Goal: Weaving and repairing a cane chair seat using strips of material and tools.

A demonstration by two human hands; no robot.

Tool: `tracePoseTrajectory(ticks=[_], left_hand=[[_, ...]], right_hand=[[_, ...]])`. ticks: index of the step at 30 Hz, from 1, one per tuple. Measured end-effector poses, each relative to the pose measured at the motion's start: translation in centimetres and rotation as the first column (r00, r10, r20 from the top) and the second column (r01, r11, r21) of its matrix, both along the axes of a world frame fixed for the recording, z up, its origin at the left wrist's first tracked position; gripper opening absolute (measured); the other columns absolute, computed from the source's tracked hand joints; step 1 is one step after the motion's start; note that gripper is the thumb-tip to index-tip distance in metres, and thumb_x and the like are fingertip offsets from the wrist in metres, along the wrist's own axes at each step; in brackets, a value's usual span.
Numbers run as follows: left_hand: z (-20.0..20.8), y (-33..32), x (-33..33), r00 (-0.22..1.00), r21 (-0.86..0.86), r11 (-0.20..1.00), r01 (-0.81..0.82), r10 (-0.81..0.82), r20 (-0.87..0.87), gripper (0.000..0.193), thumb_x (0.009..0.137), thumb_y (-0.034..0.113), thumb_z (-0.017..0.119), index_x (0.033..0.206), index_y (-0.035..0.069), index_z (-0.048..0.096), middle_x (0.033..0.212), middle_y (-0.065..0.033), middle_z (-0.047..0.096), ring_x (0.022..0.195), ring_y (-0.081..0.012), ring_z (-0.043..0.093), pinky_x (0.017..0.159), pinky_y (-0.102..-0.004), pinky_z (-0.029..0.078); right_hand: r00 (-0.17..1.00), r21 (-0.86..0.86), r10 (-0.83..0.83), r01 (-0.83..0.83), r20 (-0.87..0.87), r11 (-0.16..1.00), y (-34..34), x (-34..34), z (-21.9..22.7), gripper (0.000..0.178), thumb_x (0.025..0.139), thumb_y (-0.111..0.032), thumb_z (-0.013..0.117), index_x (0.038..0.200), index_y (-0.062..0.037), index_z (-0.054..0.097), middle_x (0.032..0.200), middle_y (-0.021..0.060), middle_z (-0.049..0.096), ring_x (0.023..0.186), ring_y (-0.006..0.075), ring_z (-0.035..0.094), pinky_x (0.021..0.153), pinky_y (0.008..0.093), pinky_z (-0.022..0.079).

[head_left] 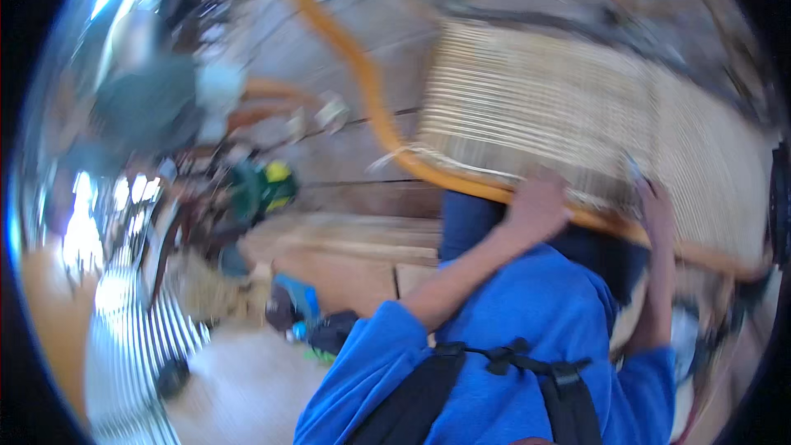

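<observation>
The picture is motion-blurred. A woven cane panel (568, 107), pale and ribbed, is set in a curved orange cane frame (371, 91). My left hand (535, 208) is closed over the lower rail of that frame. My right hand (657, 213) is raised against the panel's lower right part, fingers pointing up. A small pale object (633, 168) shows at its fingertips, but the blur hides whether the hand grips it. Both arms are in blue sleeves, and black straps (511, 360) cross my chest.
Another person in a grey top (152, 99) is at the upper left. A green and yellow object (265, 185) lies near wooden boards (354, 239). A corrugated metal sheet (124, 338) is at the lower left, and a blue item (298, 295) lies on the floor.
</observation>
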State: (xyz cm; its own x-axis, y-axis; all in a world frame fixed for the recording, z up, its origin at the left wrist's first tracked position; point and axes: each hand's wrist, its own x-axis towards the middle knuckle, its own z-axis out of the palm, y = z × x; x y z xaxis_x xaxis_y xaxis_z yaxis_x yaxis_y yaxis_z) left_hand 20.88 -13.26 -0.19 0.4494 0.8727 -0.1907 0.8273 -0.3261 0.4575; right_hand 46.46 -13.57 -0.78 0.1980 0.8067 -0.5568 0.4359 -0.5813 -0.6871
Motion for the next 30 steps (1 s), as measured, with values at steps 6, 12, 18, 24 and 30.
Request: tracePoseTrajectory(ticks=[6,12,18,24,30], left_hand=[[-0.9,-2.8,0.1,0.995,0.192,0.976,0.101,-0.098,-0.027,0.053,0.075,0.037,0.061,0.117,0.003,0.055,0.125,-0.0128,0.048,0.12,-0.0336,0.038,0.099,-0.0469,0.03],[-1.3,-2.7,-0.8,0.994,0.217,0.972,0.093,-0.104,0.042,0.051,0.076,0.034,0.062,0.118,0.005,0.054,0.125,-0.0133,0.045,0.121,-0.0342,0.035,0.098,-0.0472,0.031],[2.8,-1.9,-1.9,0.932,0.034,0.995,0.089,-0.095,0.35,0.04,0.084,0.029,0.055,0.114,0.003,0.054,0.122,-0.0134,0.05,0.115,-0.0331,0.045,0.096,-0.0459,0.036],[8.3,-4.0,-3.0,0.805,-0.469,0.799,0.375,-0.03,0.592,0.038,0.091,0.033,0.05,0.103,-0.003,0.055,0.094,-0.0147,0.062,0.092,-0.0276,0.058,0.081,-0.0364,0.044],[8.9,-5.0,-1.5,0.738,-0.584,0.565,0.583,-0.069,0.671,0.046,0.094,0.041,0.042,0.107,0.0,0.059,0.105,-0.0195,0.062,0.099,-0.0289,0.058,0.087,-0.0377,0.043]], right_hand=[[0.99,0.213,-0.068,0.041,0.124,0.976,-2.5,0.6,-3.5,0.025,0.092,-0.027,0.05,0.088,-0.0032,0.057,0.051,-0.0025,0.039,0.036,0.0087,0.034,0.033,0.0234,0.028],[0.943,0.173,-0.225,0.27,-0.244,0.947,-0.2,0.8,-2.7,0.025,0.091,-0.028,0.053,0.093,-0.0033,0.057,0.051,-0.005,0.038,0.036,0.0045,0.033,0.033,0.0213,0.027],[0.974,0.438,-0.139,0.205,-0.177,0.875,3.1,-1.4,-5.4,0.021,0.085,-0.023,0.058,0.089,-0.003,0.052,0.062,-0.0031,0.039,0.05,0.0066,0.034,0.044,0.0238,0.03],[0.993,0.532,-0.091,0.119,-0.079,0.838,5.4,-3.3,-6.3,0.024,0.085,-0.025,0.058,0.089,-0.0015,0.051,0.066,0.0018,0.042,0.058,0.0111,0.036,0.053,0.0264,0.033],[0.984,0.642,-0.163,0.081,0.069,0.762,5.3,-4.1,-7.1,0.026,0.085,-0.027,0.057,0.086,-0.0016,0.053,0.06,0.0008,0.042,0.053,0.0124,0.037,0.049,0.0297,0.034]])
